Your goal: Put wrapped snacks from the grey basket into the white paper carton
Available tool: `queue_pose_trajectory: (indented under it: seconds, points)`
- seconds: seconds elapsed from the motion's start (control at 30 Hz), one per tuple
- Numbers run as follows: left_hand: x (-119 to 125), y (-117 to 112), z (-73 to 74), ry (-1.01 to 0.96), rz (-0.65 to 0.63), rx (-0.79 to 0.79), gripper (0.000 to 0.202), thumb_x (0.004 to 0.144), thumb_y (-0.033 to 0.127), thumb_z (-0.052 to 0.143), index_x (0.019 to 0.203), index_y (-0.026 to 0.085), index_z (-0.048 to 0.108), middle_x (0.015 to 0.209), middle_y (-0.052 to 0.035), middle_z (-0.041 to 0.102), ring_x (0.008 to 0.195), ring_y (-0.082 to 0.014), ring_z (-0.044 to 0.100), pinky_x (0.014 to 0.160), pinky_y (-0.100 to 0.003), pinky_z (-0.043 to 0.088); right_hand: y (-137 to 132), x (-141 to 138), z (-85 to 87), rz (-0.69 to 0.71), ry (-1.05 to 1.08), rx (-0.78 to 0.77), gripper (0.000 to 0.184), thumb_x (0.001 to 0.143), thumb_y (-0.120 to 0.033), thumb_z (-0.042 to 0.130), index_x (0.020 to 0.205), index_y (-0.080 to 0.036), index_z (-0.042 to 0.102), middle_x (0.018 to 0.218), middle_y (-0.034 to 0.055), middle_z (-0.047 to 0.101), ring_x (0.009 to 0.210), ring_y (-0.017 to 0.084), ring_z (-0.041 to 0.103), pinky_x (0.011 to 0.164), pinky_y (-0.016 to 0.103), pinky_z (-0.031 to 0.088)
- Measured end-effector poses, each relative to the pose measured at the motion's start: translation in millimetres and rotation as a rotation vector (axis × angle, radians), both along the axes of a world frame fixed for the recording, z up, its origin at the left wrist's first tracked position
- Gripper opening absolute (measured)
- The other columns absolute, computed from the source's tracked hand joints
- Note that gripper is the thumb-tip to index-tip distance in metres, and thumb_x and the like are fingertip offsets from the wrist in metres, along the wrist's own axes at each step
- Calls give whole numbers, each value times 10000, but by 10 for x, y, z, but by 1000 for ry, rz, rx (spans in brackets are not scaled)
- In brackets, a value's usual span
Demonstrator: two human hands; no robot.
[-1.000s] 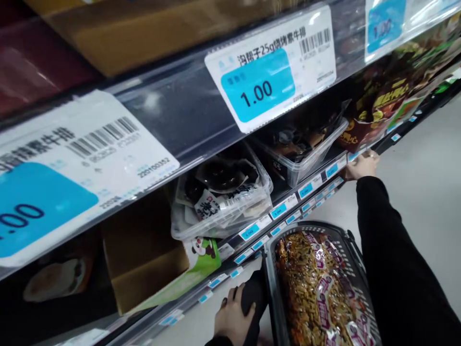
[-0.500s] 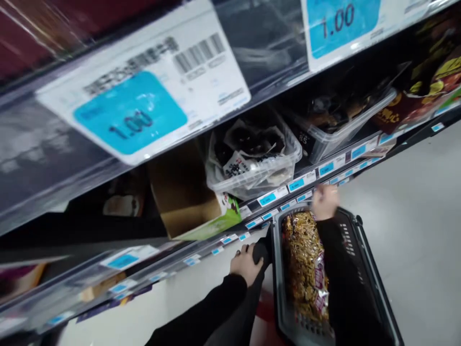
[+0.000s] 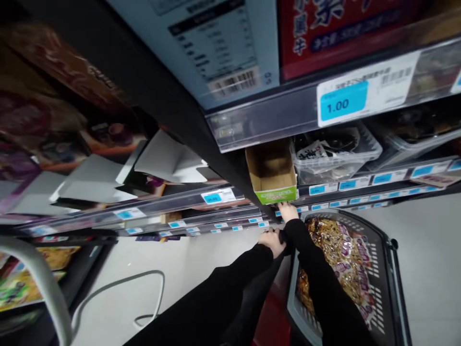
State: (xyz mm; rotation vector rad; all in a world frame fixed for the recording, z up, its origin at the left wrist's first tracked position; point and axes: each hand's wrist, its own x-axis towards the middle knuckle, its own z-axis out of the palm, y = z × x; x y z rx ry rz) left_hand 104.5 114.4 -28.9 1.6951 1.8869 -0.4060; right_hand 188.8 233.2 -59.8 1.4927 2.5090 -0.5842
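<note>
My left hand (image 3: 272, 241) lies over a dark rounded shape, which looks like my knee in black cloth, fingers curved and slightly apart. Just beyond it, my right hand (image 3: 287, 211) reaches to the lower shelf edge, under the green-fronted cardboard box (image 3: 276, 194). Its fingers look stretched out, and no held item shows; their tips are partly hard to see. Right of my hands, a grey shopping basket (image 3: 378, 269) contains shiny golden-brown snack packs (image 3: 351, 269) with purple and white print. My right sleeve covers part of them.
A clear plastic tub (image 3: 338, 156) of dark packs stands beside the cardboard box. Shelf price tags (image 3: 344, 103) run along the edges. Opened display cartons (image 3: 90, 178) are at left. A grey curved tube (image 3: 43, 278) stands at lower left, over pale floor (image 3: 194, 269).
My view has swung left, bringing more shelving and the grey tube into sight. My right hand has moved from above the basket to the shelf edge near my left hand.
</note>
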Motion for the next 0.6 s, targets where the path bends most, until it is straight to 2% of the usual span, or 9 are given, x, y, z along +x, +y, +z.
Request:
queue_pose_trajectory:
  seconds: [0.07,0.17,0.3,0.37,0.43,0.5,0.6]
  points:
    - [1,-4,4,-6,7,2,555,805,514,453,1195,144,587,1142,-158,595,999,-352,617,854,-459,494,125,80,43,20,-28,-20,370,947,-105,349,1163,-111,649,1041,202,644,1019,228,637,885,329,496]
    - [-2,-12,-10,-16,18,8,565,795,523,462,1201,149,583,1152,-169,590,996,-355,622,845,-464,499,263,226,184,51,-55,-35,333,968,-176,388,1131,-159,678,1019,159,667,1008,227,645,908,335,485]
    - [3,-9,-28,-37,14,14,580,797,525,469,1210,134,584,1148,-184,593,994,-341,628,857,-443,500,163,496,413,78,-77,-5,363,989,-202,357,1231,-186,627,1118,142,642,997,203,651,876,296,491]
    - [11,-1,-21,-44,11,18,576,794,512,483,1199,116,588,1146,-189,597,1002,-339,624,871,-439,495,-19,652,507,91,-83,30,374,985,-176,345,1256,-189,603,1201,142,603,994,195,650,840,281,500]
    - [19,9,-6,-49,17,18,566,791,500,494,1180,102,595,1147,-194,600,1012,-339,619,880,-436,492,-263,807,584,127,-92,54,346,976,-159,358,1191,-190,628,1209,128,594,989,190,646,821,271,500]
    - [19,18,8,-58,28,19,571,798,502,491,1185,96,595,1152,-202,600,1021,-342,617,881,-435,490,-558,954,650,151,-108,65,316,965,-145,379,1117,-189,653,1161,111,612,953,182,648,803,259,496]
    - [-6,27,8,-81,51,36,563,816,498,486,1190,93,600,1141,-206,599,992,-336,620,856,-429,490,-1092,1156,739,132,-105,94,341,913,-71,413,1109,-207,655,1138,95,623,859,148,646,742,228,480]
